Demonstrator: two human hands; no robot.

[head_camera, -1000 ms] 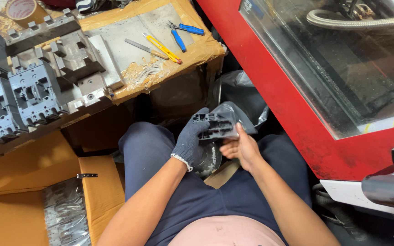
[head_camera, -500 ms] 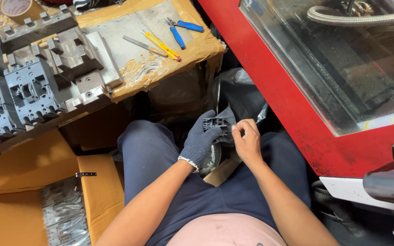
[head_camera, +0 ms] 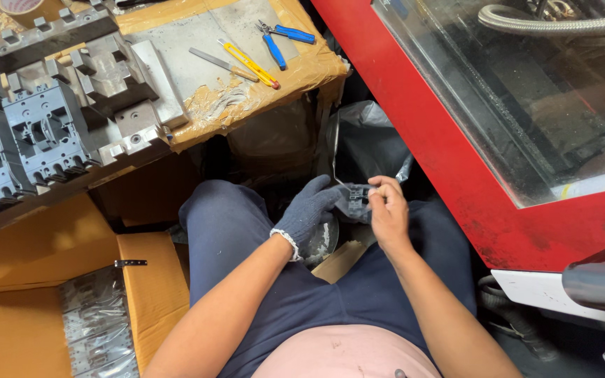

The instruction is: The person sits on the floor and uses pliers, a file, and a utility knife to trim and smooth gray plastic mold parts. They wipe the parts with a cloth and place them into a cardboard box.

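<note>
Gloved left hand point(head_camera: 311, 208) cradles the grey moulded part point(head_camera: 356, 201) over my lap; bare right hand point(head_camera: 388, 210) pinches its edge. Judgement: keep left grip firm, work fingertips close, part steady against knees.

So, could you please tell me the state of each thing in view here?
Dark grey moulded plastic part: held over the lap by both hands.
Left hand: in a grey knitted glove, gripping the part.
Right hand: bare, fingers on the part.
Blue-handled pliers: lying on the bench.
Brown cardboard box: open.
</note>
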